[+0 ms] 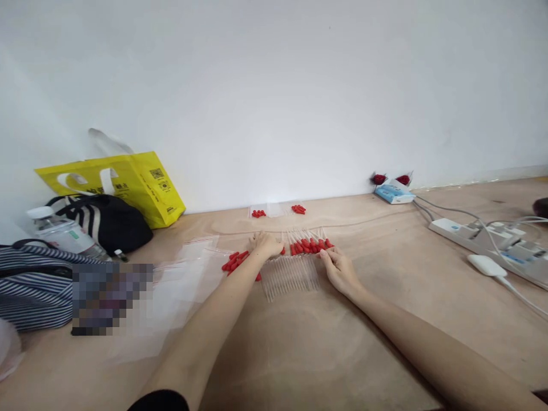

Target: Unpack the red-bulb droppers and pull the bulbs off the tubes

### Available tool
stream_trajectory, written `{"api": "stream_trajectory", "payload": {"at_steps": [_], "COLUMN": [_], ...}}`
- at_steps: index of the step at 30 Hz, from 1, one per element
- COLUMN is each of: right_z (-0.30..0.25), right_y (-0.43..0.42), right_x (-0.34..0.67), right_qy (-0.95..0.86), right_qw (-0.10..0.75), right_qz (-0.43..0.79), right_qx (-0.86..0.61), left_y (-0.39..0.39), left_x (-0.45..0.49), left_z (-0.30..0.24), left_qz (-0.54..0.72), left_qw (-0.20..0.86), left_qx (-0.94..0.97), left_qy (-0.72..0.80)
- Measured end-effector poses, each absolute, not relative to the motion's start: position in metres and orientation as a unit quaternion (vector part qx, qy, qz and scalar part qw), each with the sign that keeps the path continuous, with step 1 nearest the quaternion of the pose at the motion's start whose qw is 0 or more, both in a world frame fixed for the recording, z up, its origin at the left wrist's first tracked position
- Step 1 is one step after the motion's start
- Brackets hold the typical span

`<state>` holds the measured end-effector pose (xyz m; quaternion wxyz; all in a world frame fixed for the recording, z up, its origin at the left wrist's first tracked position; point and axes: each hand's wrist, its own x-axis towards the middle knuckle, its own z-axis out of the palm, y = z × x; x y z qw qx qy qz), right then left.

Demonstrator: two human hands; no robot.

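Observation:
A row of clear plastic droppers (290, 274) with red rubber bulbs (310, 245) lies side by side on the wooden table. My left hand (266, 244) rests on the left end of the row, fingers curled over the bulbs. My right hand (338, 267) touches the right end of the row, fingers bent against it. A loose heap of red bulbs (234, 261) lies just left of my left hand. Whether either hand actually grips a piece is hidden by the fingers.
Clear zip bags (188, 279) lie at left; two more bags with red bulbs (258, 213) sit by the wall. A yellow bag (132, 182), a black striped pouch (103, 220) and a water bottle (64, 234) stand far left. A power strip (492, 242) with cables lies at right.

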<state>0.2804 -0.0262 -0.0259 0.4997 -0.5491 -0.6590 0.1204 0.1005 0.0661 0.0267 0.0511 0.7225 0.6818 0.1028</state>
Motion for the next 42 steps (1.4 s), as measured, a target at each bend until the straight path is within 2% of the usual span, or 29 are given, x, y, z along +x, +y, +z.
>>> {"api": "stream_trajectory", "payload": {"at_steps": [6,10,13,19,24,27,30,42], "right_z": [-0.028,-0.028,-0.025,-0.013,-0.004,-0.005,-0.010,-0.013], "right_y": [-0.024,-0.026,-0.031,-0.045,-0.056,-0.059,-0.059,-0.067], "right_x": [0.279,0.280,0.277,0.263,0.258,0.253,0.246,0.240], "right_qy": [-0.655,-0.658,-0.671,-0.715,-0.787,-0.833,-0.845,-0.865], "right_qw": [0.500,0.507,0.493,0.472,0.425,0.381,0.377,0.380], "right_qz": [0.126,0.112,0.083,-0.049,-0.135,-0.145,-0.141,-0.120], "right_qx": [-0.552,-0.545,-0.548,-0.514,-0.426,-0.375,-0.352,-0.303], "left_y": [0.089,0.087,0.063,-0.015,-0.043,-0.047,-0.050,-0.065], "left_x": [0.115,0.113,0.103,0.071,0.048,0.047,0.052,0.041], "left_z": [0.027,0.037,0.044,0.036,0.019,0.006,-0.007,0.004], "left_qz": [0.078,0.114,0.170,0.246,0.264,0.280,0.319,0.317], "left_qw": [0.098,0.138,0.184,0.275,0.149,0.065,-0.010,-0.109], "left_qx": [0.694,0.696,0.725,0.786,0.857,0.875,0.871,0.891], "left_qy": [0.709,0.696,0.642,0.496,0.417,0.389,0.374,0.305]}}
